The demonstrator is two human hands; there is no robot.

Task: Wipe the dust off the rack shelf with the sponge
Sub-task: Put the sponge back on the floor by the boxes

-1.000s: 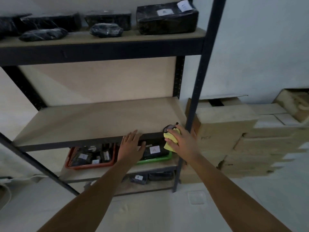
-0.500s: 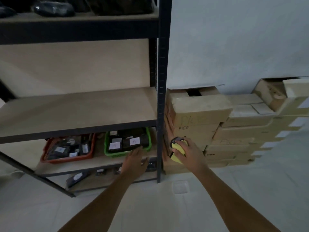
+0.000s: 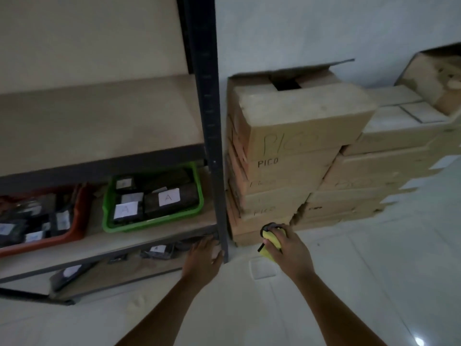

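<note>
Two hands in view: we record both low in the frame, in front of the rack's lower levels.
Sponge [image 3: 269, 245]: yellow with a dark edge, held in the air in front of the bottom carton, right of the rack post [image 3: 208, 126] — off the shelf. Its long axis runs roughly up and down in the view, the dark end uppermost.
Right hand [image 3: 287, 248]: fingers curled tight around the sponge, back of the hand towards us; only the sponge's left side shows past the fingers.
Left hand [image 3: 203, 255]: fingers loosely extended, palm down, holding nothing; it sits at the foot of the post. We cannot tell whether it touches the metal.
Rack shelf [image 3: 99, 116]: bare board, upper left of the hands, well apart from the sponge.
Green tray [image 3: 198, 196]: on the level below; it holds dark wrapped packages, two with white labels marked "A".
Red tray [image 3: 81, 216]: just left of the green one; dark packages with white labels, blurred.
Bottom level: more dark labelled packages, lying loose.
Cardboard boxes [image 3: 294, 136]: stacked right of the rack against the wall — some marked "PICO"; the top one's flaps stand partly open.
</note>
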